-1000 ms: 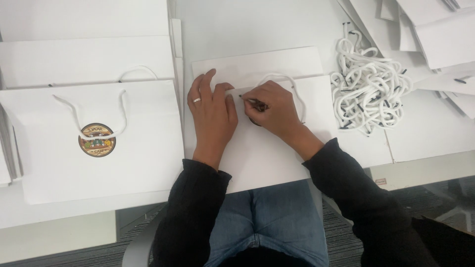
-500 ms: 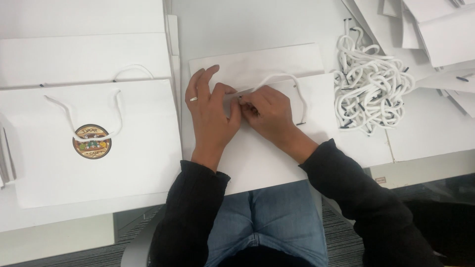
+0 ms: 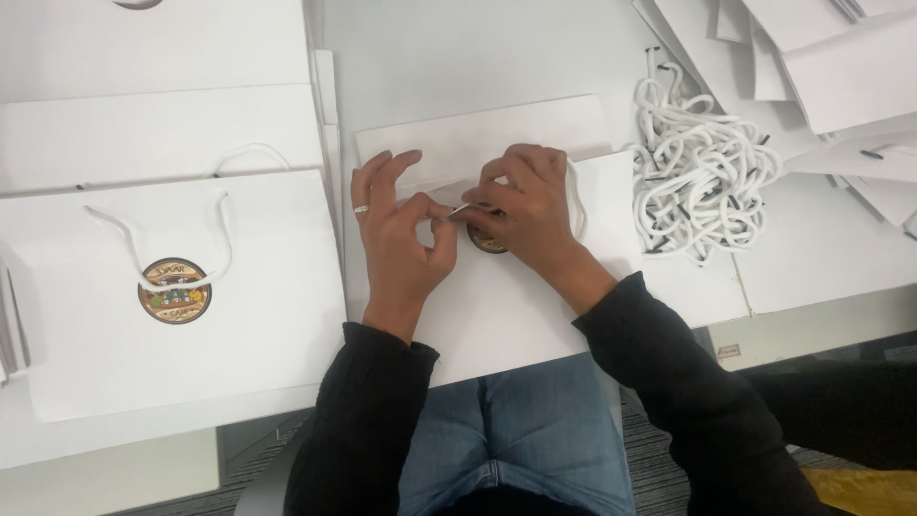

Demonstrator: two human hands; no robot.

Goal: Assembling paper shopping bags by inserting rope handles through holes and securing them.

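A flat white paper bag (image 3: 516,315) lies on the white table (image 3: 497,48), right in front of the person. Both hands rest on top of it, close together.

The left hand (image 3: 401,239) has a ring on one finger. Its thumb and first finger are pinched shut on a small white strip (image 3: 459,210), and the other fingers stick up and spread out. The right hand (image 3: 521,205) touches the other end of that strip with its fingertips. Its fingers are curled down over a round brown sticker (image 3: 487,239) on the bag, so most of the sticker is hidden. I cannot tell if the right hand's grip is holding anything.

To the left lies another white paper bag with a white rope handle (image 3: 181,287), flat on the table. It has a round brown sticker with a colourful picture (image 3: 174,290) in the middle. More white bags are stacked behind it.

To the right, near the right hand, sits a tangled pile of white rope handles with dark tips (image 3: 702,182). More white paper sheets (image 3: 831,67) lie behind it.
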